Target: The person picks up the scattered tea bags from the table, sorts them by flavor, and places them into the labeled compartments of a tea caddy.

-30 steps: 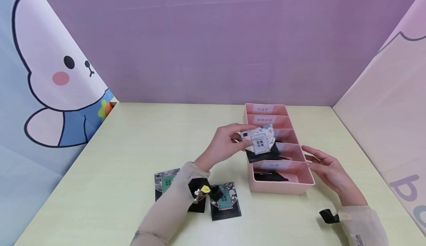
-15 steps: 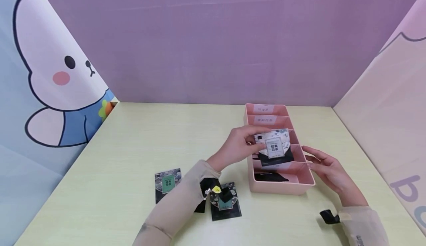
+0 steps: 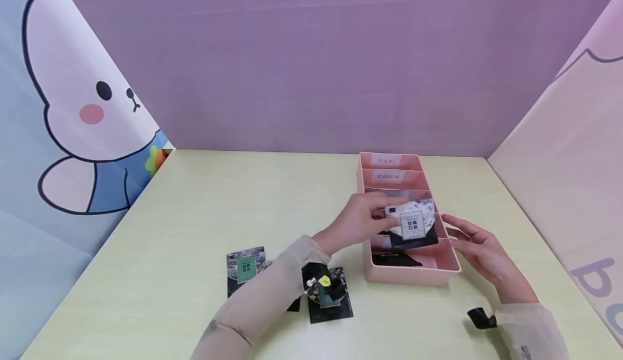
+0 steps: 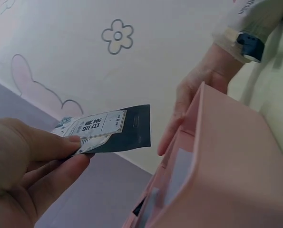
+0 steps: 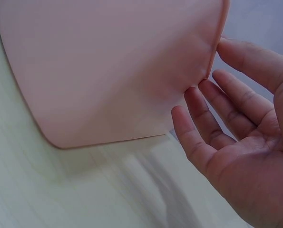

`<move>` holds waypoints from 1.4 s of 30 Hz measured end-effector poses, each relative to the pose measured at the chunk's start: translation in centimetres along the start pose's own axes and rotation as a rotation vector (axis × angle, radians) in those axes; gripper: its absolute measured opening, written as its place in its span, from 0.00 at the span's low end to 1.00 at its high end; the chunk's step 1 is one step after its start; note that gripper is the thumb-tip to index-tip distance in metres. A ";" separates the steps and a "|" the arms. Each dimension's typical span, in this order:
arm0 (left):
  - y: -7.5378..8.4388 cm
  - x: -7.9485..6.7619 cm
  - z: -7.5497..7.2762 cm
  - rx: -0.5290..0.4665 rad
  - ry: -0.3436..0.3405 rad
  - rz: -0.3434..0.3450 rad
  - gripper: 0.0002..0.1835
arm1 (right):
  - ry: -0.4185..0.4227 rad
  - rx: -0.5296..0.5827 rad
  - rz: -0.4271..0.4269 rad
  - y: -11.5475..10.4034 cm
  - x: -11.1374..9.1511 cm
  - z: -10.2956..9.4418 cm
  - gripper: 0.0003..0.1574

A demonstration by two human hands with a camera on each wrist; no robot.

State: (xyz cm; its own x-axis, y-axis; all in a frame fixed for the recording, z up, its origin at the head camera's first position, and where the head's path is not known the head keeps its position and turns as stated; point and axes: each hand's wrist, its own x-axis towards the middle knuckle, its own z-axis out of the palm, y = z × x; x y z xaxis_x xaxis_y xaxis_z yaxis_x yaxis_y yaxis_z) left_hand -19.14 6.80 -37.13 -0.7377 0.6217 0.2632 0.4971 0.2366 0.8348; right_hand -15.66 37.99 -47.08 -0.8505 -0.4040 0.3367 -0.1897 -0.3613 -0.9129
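Note:
My left hand (image 3: pixel 357 220) pinches a tea sachet (image 3: pixel 412 224) by its left edge, thumb on top and fingers beneath. White floral print covers the sachet's upper part, and its lower end is black. It hangs over the near compartments of a pink divided box (image 3: pixel 412 276). In the left wrist view the tea sachet (image 4: pixel 103 128) is tilted, above the rim of the pink box (image 4: pixel 236 156). My right hand (image 3: pixel 482 252) touches the box's right side with its fingertips, fingers loosely bent. The right wrist view shows those fingers (image 5: pixel 198 128) against the pink wall.
A black packet (image 3: pixel 395 259) lies in the nearest compartment. White labels (image 3: pixel 387 176) mark the dividers. On the table, left of the box, lie a green-labelled sachet (image 3: pixel 245 265) and another sachet (image 3: pixel 331 311), partly hidden by my left forearm. A purple wall stands behind.
My left hand has carried the tea sachet right and toward me, from the box's left side to over its near compartments. My right hand has stayed at the box's side.

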 end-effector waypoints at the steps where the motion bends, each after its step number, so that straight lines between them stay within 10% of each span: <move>1: -0.1 0.0 0.2 0.015 -0.010 0.014 0.25 | -0.003 0.006 -0.003 0.0 0.0 0.0 0.35; 15: -1.5 -0.5 2.5 0.317 -0.116 0.486 0.21 | -0.044 0.008 -0.030 0.2 -0.1 -0.2 0.35; 34: -2.2 -1.2 4.1 0.514 -0.435 0.583 0.16 | -0.044 -0.027 -0.013 0.2 -0.1 -0.3 0.35; 42: -2.1 -1.2 4.3 0.813 -0.394 0.676 0.15 | -0.033 -0.025 -0.016 0.3 -0.1 -0.3 0.35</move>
State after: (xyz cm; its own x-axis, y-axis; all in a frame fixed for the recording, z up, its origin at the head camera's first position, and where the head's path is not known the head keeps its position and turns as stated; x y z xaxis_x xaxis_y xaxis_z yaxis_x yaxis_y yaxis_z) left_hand -17.34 8.70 -41.31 -0.0805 0.9646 0.2510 0.9958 0.0887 -0.0215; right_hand -15.78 38.19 -47.46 -0.8308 -0.4260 0.3582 -0.2156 -0.3470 -0.9127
